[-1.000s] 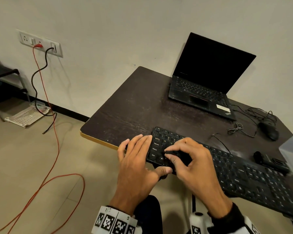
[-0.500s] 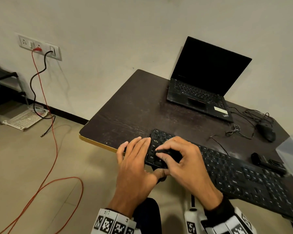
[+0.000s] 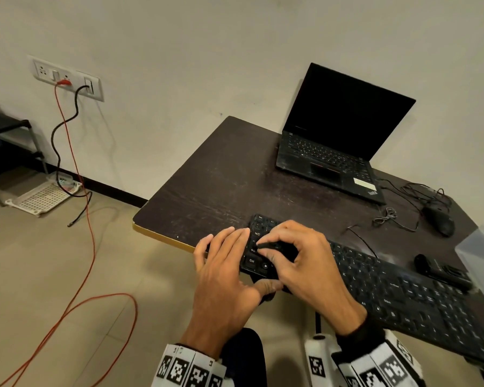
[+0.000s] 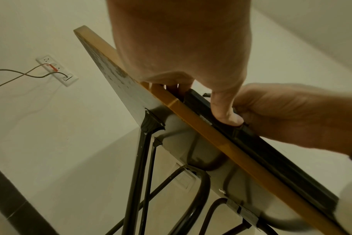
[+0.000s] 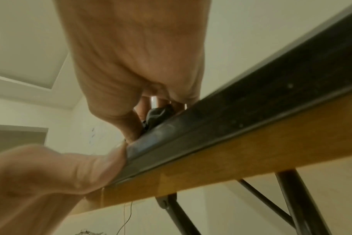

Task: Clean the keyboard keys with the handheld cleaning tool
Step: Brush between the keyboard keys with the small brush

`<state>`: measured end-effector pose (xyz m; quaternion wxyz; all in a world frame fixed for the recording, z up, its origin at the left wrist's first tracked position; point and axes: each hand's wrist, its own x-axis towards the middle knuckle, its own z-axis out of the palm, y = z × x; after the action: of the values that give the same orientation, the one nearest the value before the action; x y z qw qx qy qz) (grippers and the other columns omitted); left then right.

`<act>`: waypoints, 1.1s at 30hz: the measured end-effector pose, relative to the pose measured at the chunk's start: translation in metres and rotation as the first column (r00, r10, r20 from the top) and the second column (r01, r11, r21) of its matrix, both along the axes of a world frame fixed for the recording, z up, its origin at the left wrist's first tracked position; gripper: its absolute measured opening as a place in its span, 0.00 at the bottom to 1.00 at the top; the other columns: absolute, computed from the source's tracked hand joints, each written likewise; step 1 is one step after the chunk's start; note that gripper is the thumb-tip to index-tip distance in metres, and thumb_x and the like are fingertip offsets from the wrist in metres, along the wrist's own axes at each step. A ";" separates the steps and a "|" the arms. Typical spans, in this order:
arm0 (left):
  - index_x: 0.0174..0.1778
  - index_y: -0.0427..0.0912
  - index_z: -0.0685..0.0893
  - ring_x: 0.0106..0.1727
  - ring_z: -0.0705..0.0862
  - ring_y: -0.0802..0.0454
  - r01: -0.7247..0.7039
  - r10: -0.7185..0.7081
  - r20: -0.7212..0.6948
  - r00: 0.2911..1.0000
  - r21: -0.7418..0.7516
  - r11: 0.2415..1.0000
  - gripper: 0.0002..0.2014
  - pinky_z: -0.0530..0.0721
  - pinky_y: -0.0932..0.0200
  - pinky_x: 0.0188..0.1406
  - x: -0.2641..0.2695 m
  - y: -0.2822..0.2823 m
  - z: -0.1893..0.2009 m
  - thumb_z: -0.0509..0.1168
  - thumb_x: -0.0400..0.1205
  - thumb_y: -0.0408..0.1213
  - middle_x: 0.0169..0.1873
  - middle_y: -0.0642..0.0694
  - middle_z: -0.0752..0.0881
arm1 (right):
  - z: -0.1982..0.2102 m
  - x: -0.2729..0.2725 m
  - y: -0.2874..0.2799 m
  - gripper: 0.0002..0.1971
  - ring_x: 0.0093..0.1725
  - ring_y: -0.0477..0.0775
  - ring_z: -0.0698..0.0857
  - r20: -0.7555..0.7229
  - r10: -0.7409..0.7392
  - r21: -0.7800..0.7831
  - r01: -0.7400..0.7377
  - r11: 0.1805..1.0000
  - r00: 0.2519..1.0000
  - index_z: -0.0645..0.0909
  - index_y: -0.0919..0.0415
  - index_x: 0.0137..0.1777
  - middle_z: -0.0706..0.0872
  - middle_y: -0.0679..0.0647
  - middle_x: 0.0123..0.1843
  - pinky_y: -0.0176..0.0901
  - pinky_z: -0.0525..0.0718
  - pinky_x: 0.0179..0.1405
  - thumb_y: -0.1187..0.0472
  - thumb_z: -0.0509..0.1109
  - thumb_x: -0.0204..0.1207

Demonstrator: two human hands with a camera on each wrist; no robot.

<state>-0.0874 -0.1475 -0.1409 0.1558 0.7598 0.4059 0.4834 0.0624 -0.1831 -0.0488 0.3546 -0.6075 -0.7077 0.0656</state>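
Note:
A long black keyboard [image 3: 403, 291] lies along the near edge of the dark table [image 3: 207, 191]. My left hand [image 3: 229, 247] lies flat with straight fingers at the keyboard's left end, its thumb [image 4: 225, 109] pressed against the keyboard's front edge [image 4: 271, 152]. My right hand [image 3: 266, 250] hovers over the leftmost keys and pinches a small black cleaning tool [image 3: 274, 245] between thumb and fingers. In the right wrist view the tool [image 5: 157, 116] sits low against the keyboard [image 5: 251, 101]. Most of the tool is hidden by my fingers.
An open black laptop [image 3: 333, 152] stands at the back of the table. A black mouse [image 3: 439, 219] with a coiled cable and a black stick-like object [image 3: 439, 270] lie to the right, beside a clear plastic item [image 3: 481, 252]. A red cable [image 3: 90, 247] loops across the floor.
My right hand has edged the tool slightly left over the keys. The left hand keeps its place at the keyboard's end. The head view has shifted a little.

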 end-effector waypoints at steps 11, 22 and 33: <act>0.76 0.39 0.85 0.80 0.78 0.53 0.004 -0.004 0.013 1.000 -0.016 1.000 0.40 0.63 0.39 0.85 0.001 -0.001 0.001 0.69 0.73 0.64 0.72 0.53 0.86 | 0.002 -0.006 -0.001 0.07 0.51 0.43 0.91 -0.029 0.063 -0.047 -0.064 0.997 0.998 0.95 0.49 0.46 0.91 0.38 0.46 0.43 0.88 0.53 0.63 0.84 0.73; 0.75 0.37 0.85 0.80 0.78 0.52 0.003 -0.003 0.007 1.000 -0.008 1.000 0.44 0.65 0.36 0.83 0.000 0.000 0.001 0.69 0.73 0.69 0.71 0.50 0.87 | 0.005 -0.004 -0.004 0.07 0.50 0.41 0.90 -0.017 0.035 -0.112 -0.036 0.993 0.999 0.95 0.48 0.46 0.91 0.37 0.46 0.41 0.87 0.53 0.62 0.84 0.74; 0.77 0.40 0.83 0.82 0.76 0.52 0.025 -0.027 -0.034 0.999 -0.056 0.998 0.50 0.59 0.43 0.87 -0.001 0.000 0.002 0.62 0.74 0.81 0.73 0.53 0.85 | 0.013 0.001 0.016 0.05 0.49 0.38 0.88 0.021 -0.179 -0.071 0.181 0.981 0.984 0.95 0.46 0.47 0.91 0.37 0.46 0.43 0.87 0.54 0.58 0.83 0.76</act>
<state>-0.0882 -0.1478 -0.1387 0.1757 0.7687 0.4120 0.4565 0.0637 -0.1671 -0.0356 0.3317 -0.6820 -0.6496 0.0546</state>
